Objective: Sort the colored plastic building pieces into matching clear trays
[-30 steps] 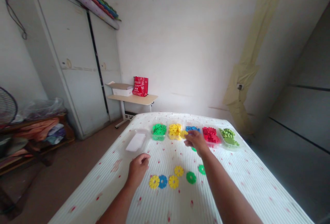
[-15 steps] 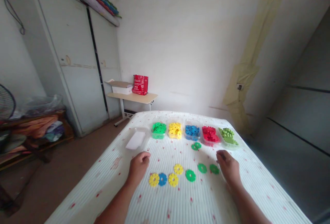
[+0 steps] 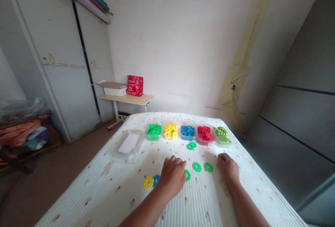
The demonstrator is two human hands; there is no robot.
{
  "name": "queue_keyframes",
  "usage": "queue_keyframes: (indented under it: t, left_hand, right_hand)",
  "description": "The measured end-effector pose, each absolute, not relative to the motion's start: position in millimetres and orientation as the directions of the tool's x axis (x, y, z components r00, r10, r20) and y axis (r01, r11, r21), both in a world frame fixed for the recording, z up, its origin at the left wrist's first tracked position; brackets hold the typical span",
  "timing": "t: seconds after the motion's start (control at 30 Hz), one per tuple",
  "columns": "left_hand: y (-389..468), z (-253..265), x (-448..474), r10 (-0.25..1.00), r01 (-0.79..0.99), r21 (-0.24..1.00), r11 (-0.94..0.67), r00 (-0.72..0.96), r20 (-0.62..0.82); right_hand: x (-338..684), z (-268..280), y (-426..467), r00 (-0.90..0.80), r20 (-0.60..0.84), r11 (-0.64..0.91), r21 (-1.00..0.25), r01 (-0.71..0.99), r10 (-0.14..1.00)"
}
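Note:
Reaching over the middle of the table, my left hand (image 3: 173, 175) has its fingers bent and a little apart, thumb separated. It covers the spot of the yellow discs. Beside its thumb and forefinger lies a partly hidden green notched disc (image 3: 187, 175); whether they touch I cannot tell. To the left are a yellow notched disc (image 3: 148, 182) and a partly covered blue disc (image 3: 156, 180). My right hand (image 3: 228, 167) rests closed on the cloth, right of two more green discs, the nearer one (image 3: 208, 167) and the other (image 3: 197, 167). Nothing shows in it.
Clear tubs of green (image 3: 154, 131), yellow (image 3: 170, 131), blue (image 3: 187, 132), red (image 3: 205, 135) and light green pieces (image 3: 222, 135) line the far side. Two overlapping green discs (image 3: 191, 145) lie before them. A clear tray (image 3: 140, 140) with a white card stands left.
My left hand has moved right, from beside the yellow disc to over the middle discs, and its fingers have loosened. My right hand stays closed beside the green discs. The view has turned slightly right.

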State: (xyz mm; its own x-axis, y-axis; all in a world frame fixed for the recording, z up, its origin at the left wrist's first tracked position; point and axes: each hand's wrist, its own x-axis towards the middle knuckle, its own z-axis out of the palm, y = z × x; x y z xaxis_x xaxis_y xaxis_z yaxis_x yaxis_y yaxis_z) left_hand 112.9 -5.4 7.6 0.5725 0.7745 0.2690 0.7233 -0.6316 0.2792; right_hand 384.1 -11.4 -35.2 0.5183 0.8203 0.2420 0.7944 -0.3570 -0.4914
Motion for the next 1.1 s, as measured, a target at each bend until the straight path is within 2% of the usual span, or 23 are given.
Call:
queue_keyframes:
  t: [0.13,0.33,0.73,0.87,1.0,1.1]
  left_hand:
    - [-2.4,0.8,133.0,0.789,0.766,0.188,-0.614,0.602,0.125]
    - [3.7,3.4,132.4,0.791,0.779,0.188,-0.599,0.612,-0.015]
    - [1.3,11.2,133.4,0.789,0.782,0.209,-0.587,0.61,-0.066]
    - [3.7,11.8,131.0,0.795,0.773,0.306,-0.556,0.602,-0.075]
    - [8.9,7.7,143.7,0.777,0.684,0.448,-0.576,0.628,0.041]
    - [14.2,4.1,160.7,0.759,0.643,0.483,-0.595,0.646,0.075]
  right_hand:
    - [384.7,-34.0,-12.6,0.519,0.238,-0.351,-0.506,0.788,0.821]
    - [382.3,-31.7,-11.7,0.532,0.225,-0.371,-0.501,0.782,0.816]
    - [382.1,-31.4,-11.3,0.527,0.219,-0.38,-0.48,0.791,0.821]
    - [381.9,-31.5,-10.7,0.54,0.211,-0.397,-0.476,0.785,0.814]
    - [380.1,-29.3,-11.6,0.543,0.206,-0.397,-0.485,0.779,0.814]
    - [379.9,-28.7,-12.4,0.534,0.214,-0.383,-0.49,0.783,0.818]
